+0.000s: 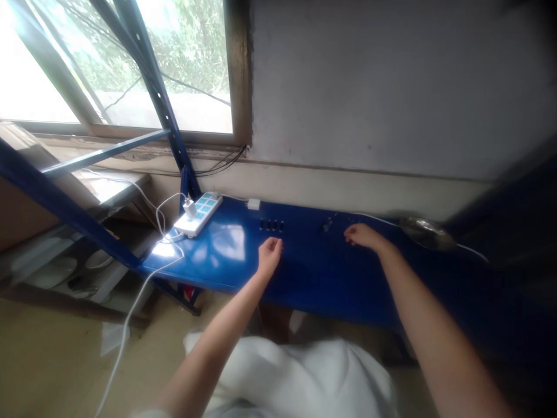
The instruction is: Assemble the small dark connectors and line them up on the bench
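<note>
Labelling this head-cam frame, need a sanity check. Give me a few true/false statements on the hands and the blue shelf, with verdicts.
The left hand grips the power strip. False: it holds nothing, and the strip lies off to its left on the blue metal shelf.
A white charger is plugged into the power strip. True.
The right hand is nearer the shiny metal dish than the left hand is. True.
The right hand holds the thin white cable. False: it holds nothing; the cable lies beyond it.

Left hand (270, 255), right hand (365, 236) empty, over blue metal shelf (313, 278); power strip (198, 215) leftward.
</note>
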Available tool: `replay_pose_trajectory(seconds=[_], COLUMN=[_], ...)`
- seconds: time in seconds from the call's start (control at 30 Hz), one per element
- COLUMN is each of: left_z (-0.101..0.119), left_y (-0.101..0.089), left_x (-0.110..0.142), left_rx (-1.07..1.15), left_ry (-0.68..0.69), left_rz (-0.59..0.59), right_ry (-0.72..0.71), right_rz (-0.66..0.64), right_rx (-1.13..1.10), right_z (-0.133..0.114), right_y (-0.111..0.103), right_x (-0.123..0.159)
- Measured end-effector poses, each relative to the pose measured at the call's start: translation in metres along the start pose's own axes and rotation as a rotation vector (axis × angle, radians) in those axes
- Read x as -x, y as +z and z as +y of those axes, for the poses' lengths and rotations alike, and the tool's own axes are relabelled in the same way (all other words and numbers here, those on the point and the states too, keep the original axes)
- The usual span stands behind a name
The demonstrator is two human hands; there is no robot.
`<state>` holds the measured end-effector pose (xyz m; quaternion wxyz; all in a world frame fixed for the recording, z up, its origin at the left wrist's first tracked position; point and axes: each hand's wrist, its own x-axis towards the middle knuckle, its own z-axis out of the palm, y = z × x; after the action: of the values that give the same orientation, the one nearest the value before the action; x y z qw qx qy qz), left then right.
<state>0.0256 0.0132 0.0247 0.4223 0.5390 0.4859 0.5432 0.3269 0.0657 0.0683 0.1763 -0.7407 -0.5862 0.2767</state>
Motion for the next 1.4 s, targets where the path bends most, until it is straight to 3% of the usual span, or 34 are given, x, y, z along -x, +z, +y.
replay_pose_trajectory(seconds=[0.13,0.27,0.73,1.17,1.4], left_z=[0.001,0.000,-0.002,-0.006,-0.007], left_y=[0.000,-0.001,0.000,0.000,-0.001], left_x=[0.000,-0.001,-0.002,-0.002,-0.001], left_rx=[-0.010,-0.003,0.033,0.028,-0.045], left_ry=[0.010,-0.005,-0.036,-0.029,0.035], left_rz=[-0.005,0.005,0.018,0.026,0.018], right_ry=[-0.047,-0.117,-0.225,-0.143,-0.001], right_rz=[0.237,0.306,0.163,0.345,0.567], right_rx=[-0.159,-0.222,0.003,0.253,0.093], right_z=[0.016,0.016,0.017,0.017,0.025], right_y=[0.008,0.023,0.046,0.052,0.056], right_x=[-0.022,-0.045,-0.083,-0.068,-0.044])
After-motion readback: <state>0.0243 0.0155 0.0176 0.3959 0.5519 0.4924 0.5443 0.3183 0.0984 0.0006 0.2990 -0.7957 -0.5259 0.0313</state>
